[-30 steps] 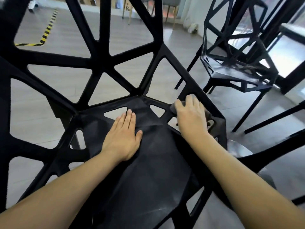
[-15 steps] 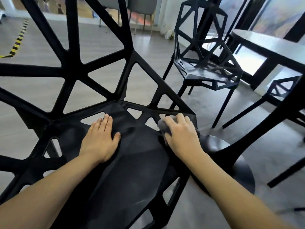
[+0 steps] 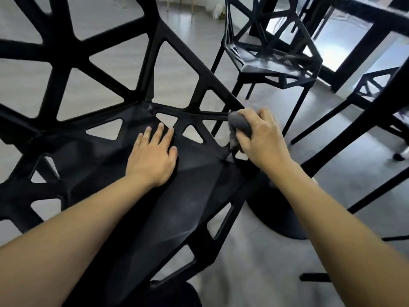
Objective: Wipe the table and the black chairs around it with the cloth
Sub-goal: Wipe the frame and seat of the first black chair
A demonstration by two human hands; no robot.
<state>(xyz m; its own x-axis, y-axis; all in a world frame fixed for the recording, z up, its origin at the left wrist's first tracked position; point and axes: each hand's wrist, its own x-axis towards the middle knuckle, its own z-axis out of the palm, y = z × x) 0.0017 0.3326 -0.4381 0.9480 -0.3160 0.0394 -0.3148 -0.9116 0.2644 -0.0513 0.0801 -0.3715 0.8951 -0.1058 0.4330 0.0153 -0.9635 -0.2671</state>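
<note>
While the right hand [image 3: 263, 138] bunches the grey cloth [image 3: 239, 127] against the seat edge of the near black chair [image 3: 177, 207] and the left hand [image 3: 152, 156] lies flat just beside it, looks like mid-chair, second chair [image 3: 272, 63] and table [image 3: 363, 16] beyond probably left.

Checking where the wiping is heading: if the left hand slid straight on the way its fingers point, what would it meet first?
The flat left hand on the black lattice chair seat would probably first reach the triangular opening just beyond its fingertips, then the backrest struts; depth is uncertain.
</note>
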